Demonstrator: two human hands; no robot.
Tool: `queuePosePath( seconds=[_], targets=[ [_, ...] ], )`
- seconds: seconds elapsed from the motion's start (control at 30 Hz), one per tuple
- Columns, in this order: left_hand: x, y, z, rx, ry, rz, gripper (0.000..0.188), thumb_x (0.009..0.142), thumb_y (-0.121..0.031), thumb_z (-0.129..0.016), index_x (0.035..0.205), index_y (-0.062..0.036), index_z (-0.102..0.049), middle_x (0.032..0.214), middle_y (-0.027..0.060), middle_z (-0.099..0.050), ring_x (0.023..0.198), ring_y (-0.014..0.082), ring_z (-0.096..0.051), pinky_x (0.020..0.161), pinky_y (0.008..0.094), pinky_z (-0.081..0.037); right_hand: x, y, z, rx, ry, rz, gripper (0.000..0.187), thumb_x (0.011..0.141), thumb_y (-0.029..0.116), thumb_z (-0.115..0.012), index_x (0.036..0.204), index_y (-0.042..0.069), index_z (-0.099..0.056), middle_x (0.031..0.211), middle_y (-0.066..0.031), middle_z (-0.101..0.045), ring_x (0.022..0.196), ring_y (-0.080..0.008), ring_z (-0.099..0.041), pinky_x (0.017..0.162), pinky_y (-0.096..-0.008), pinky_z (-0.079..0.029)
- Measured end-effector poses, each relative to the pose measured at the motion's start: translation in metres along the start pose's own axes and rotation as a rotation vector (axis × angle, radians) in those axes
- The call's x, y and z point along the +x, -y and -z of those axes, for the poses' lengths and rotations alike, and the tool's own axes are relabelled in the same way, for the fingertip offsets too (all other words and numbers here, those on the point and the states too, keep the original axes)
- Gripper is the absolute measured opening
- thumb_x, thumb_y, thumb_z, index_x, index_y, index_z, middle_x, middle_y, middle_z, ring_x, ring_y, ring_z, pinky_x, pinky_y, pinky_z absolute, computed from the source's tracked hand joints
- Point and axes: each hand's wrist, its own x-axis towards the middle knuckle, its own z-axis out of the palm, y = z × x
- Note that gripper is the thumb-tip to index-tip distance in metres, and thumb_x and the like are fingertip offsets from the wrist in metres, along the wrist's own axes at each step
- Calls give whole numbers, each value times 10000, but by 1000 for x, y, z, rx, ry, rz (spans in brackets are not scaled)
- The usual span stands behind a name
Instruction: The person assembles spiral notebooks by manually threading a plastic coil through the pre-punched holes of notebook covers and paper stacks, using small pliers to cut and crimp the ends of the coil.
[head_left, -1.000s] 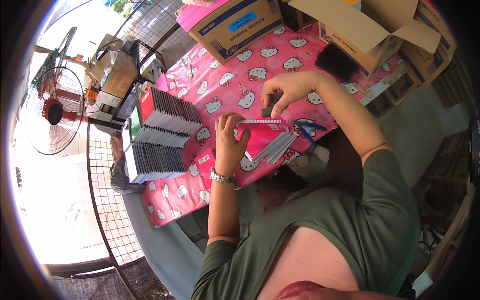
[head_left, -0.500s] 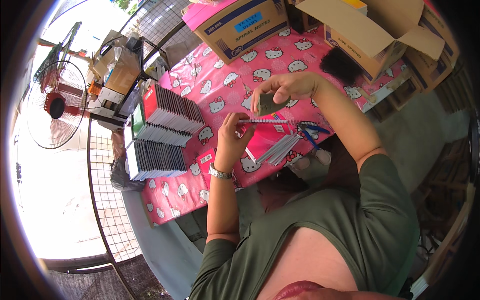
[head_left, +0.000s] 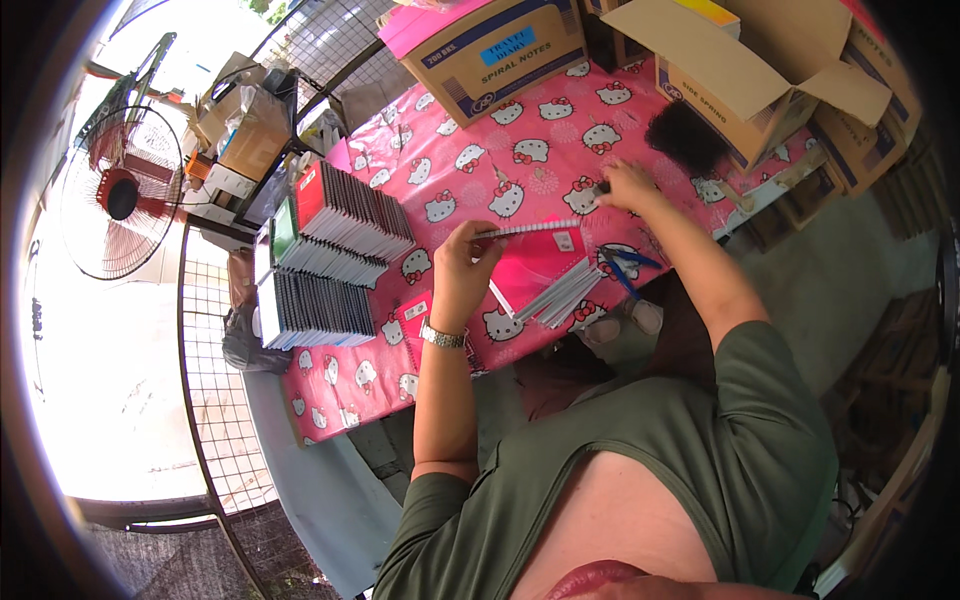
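My left hand (head_left: 466, 268) pinches the left end of the perforated edge of a thin notebook (head_left: 535, 230), whose edge is tilted up over the table. A pink cover (head_left: 535, 262) and a fanned bunch of white-edged notebooks (head_left: 560, 294) lie just below it. My right hand (head_left: 630, 188) is closed on a small dark block (head_left: 601, 187), low over the patterned cloth to the right of the notebook; mostly its end shows. Blue-handled pliers (head_left: 626, 262) rest right of the notebooks. Another pink notebook (head_left: 415, 318) lies beside my left wrist.
Stacked spiral notebooks (head_left: 340, 225) stand on the table's left side. A dark bristly heap (head_left: 688, 138) sits near an open carton (head_left: 720, 90) at the back right. Another carton (head_left: 500, 65) stands at the back. A fan (head_left: 122, 195) is at far left.
My right hand has moved right and down toward the cloth with the dark block, away from the notebook's edge. My left hand keeps its pinch, and the notebook's right end is slightly higher.
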Motion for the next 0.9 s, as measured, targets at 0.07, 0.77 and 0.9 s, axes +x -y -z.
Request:
queuePosePath(
  seconds=[0.07,0.77,0.9],
  targets=[
    [-3,2,-1,-167,-60,63,156,901,-28,-682,1030,48,-639,878,54,-643,727,82,-626,643,244,-545,-30,-10,-41,74,-317,22,775,747,417,-807,1392,122,-495,1471,-122,-452,1347,-351,-431,1081,-484,-388],
    [-35,23,-31,-350,-283,13,142,949,-9,-626,1064,73,-646,873,64,-694,757,104,-668,679,256,-579,-188,132,60,560,-538,677,567,793,247,-748,1288,19,-593,1249,-142,-595,1100,-330,-583,988,-430,-456],
    [-40,29,-33,-372,-302,29,185,930,55,-597,1097,82,-672,888,65,-711,799,104,-668,720,256,-573,-179,144,65,413,-577,738,520,795,232,-738,1253,18,-615,1190,-127,-615,1031,-312,-597,926,-428,-492]
  ],
)
